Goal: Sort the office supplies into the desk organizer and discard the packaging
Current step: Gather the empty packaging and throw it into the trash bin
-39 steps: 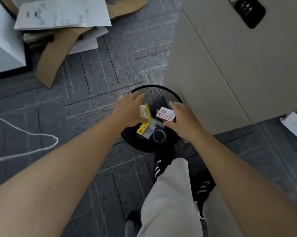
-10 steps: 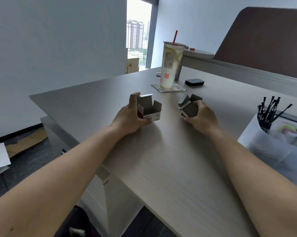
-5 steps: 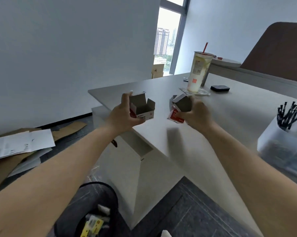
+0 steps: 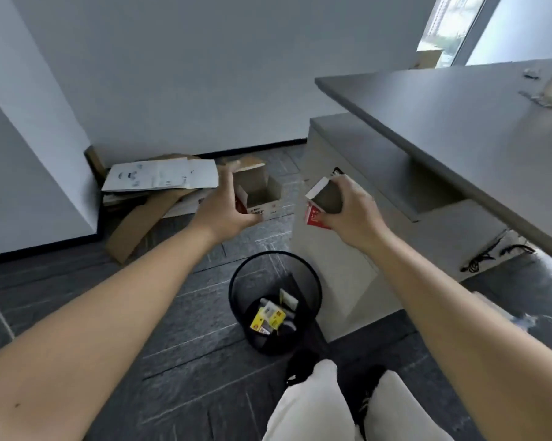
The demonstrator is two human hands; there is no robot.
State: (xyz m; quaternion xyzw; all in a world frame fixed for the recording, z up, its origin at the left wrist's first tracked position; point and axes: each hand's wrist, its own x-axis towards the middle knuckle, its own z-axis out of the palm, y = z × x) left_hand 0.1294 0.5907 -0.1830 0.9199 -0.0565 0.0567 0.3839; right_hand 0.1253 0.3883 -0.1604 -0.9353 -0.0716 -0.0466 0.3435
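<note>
Holding two empty cardboard cartons up in front, well above the black mesh wastebasket (image 4: 276, 302): open-flapped red-and-white box (image 4: 262, 194) gripped by left hand (image 4: 228, 211), red-and-white carton (image 4: 320, 202) clamped in right hand (image 4: 351, 214). Dropping from here probably misses, lands on grey floor.

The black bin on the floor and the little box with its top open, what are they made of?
The black bin looks like metal wire mesh: its wall is see-through, with floor tiles showing through it. The open box in the left hand looks like thin cardboard: dull brown inside, printed white and red outside, with folded flaps.
</note>
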